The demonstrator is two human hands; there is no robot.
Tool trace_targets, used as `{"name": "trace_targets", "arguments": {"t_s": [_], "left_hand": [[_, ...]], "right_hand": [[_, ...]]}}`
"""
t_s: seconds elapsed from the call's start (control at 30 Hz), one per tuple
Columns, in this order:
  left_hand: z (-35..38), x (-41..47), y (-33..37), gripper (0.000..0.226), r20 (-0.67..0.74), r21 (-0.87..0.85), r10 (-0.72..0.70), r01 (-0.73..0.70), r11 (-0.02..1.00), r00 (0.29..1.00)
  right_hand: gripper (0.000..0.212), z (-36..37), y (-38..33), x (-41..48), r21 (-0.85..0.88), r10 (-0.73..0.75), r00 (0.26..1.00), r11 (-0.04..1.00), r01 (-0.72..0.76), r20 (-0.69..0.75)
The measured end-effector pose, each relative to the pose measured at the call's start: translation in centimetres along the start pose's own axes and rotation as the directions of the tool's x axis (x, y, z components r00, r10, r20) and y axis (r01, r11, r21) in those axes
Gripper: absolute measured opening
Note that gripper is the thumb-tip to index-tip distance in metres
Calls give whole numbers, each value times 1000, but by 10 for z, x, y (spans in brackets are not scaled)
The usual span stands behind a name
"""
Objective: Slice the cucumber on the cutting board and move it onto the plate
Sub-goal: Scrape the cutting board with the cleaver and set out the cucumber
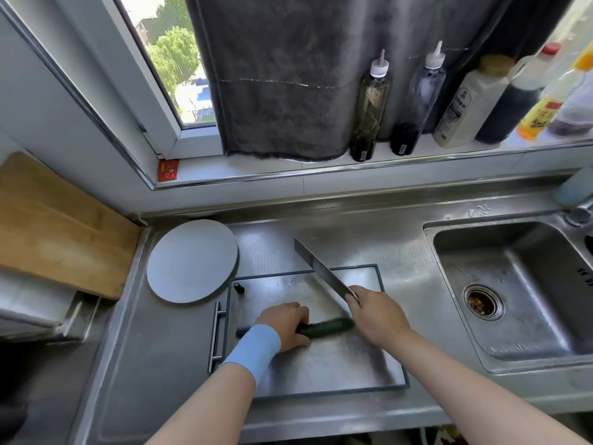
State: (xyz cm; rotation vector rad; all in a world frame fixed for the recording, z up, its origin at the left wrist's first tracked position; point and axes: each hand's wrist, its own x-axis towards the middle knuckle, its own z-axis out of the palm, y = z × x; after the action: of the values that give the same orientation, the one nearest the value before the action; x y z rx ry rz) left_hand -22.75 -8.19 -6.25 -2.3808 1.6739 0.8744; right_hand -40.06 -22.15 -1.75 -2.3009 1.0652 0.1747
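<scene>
A dark green cucumber (329, 327) lies across the steel cutting board (337, 364). My left hand (285, 322), with a blue wristband, grips the cucumber's left part and holds it down. My right hand (375, 313) grips the handle of a cleaver (321, 268), whose blade is raised above the board and points away to the upper left. The cucumber's right end lies just under my right hand. A small dark cut-off end (239, 288) sits in the board's far left corner. The round grey plate (192, 261) sits on the counter left of the board with nothing on it.
A steel sink (519, 293) lies to the right of the board. A wooden board (57, 226) leans at the far left. Several sauce bottles (369, 107) stand on the window sill behind, beside a hanging grey cloth (282, 75).
</scene>
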Motion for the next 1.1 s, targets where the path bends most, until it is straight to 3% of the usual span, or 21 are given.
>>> {"name": "trace_targets", "arguments": {"t_s": [0.1, 0.23, 0.43, 0.63, 1.1], "left_hand": [[6, -14, -16, 30, -47, -221, -221, 206, 953, 974], [7, -25, -30, 28, -87, -267, -316, 283, 921, 945], [13, -14, -13, 49, -272, -313, -210, 120, 942, 939], [20, 13, 14, 32, -462, -319, -123, -35, 947, 878], [37, 24, -1, 42, -485, -410, -159, -63, 910, 860]], "right_hand": [[19, 1, -2, -1, -45, -27, 1000, 999, 27, 2], [24, 7, -3, -1, -41, -31, 999, 999, 31, 11], [22, 17, -7, -2, -27, -20, 998, 999, 22, 53], [26, 23, -7, -4, -48, -19, 999, 999, 22, 42], [30, 16, -11, -13, -281, -207, 978, 937, 208, 35]]}}
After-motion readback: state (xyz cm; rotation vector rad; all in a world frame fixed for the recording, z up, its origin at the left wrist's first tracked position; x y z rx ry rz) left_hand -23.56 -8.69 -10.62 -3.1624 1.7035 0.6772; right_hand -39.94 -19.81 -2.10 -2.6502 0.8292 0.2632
